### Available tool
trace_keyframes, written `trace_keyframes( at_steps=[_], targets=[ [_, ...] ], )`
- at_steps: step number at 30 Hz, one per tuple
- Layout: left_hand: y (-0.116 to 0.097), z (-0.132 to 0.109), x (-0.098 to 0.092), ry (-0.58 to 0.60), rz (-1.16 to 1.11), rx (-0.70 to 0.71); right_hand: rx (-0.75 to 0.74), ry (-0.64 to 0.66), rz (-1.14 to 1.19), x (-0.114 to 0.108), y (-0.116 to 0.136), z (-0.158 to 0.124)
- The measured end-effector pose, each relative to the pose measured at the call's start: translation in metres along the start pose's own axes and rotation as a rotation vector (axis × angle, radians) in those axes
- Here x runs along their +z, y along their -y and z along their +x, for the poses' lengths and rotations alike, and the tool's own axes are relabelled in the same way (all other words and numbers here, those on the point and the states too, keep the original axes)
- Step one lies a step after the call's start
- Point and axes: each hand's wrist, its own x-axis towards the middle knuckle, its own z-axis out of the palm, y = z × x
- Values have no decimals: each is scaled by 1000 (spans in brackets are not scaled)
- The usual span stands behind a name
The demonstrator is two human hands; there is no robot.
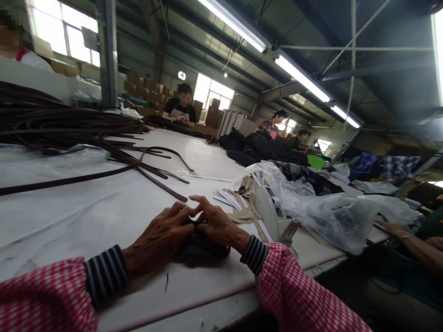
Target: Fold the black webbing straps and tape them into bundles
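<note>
A dark, soft-looking item (204, 248) lies on the white tabletop close to the front edge, partly covered by both hands. My left hand (162, 235) has its fingers bent and pressed on the item's upper left side. From the right, my right hand (216, 222) pinches the top of the same item, its index finger raised and pointing left. The fingertips of both hands nearly meet there. What exactly the item is cannot be made out.
Dark brown straps (69, 122) are piled at the left, some reaching toward the hands. Beige and white strips (247, 203), a white device (268, 210) and clear plastic (339, 216) lie to the right. Another person's arm (411, 240) is at the far right; others sit behind.
</note>
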Motion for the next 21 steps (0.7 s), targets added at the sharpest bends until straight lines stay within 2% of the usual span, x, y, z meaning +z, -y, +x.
trace_keyframes(
  at_steps=[3, 6, 8, 10, 14, 18, 21],
  targets=[
    [0, 4, -3, 14, -49, 21, 61, 11, 295, 3, -14, 4],
    [4, 6, -7, 96, -133, -28, 109, 14, 401, 1, -14, 3],
    [6, 6, -9, 161, -134, -76, 117, 17, 307, -6, -5, -5],
    [8, 8, -11, 204, -112, -109, 77, -9, 117, -17, 8, -18],
    [7, 11, -14, 186, -91, -117, -44, -53, -269, -31, 32, -55],
    [4, 12, -16, 175, -88, -140, 27, -4, -534, -24, 33, -81],
    [2, 12, -18, 174, -129, -237, 40, 19, -558, -18, 27, -89]
  ],
)
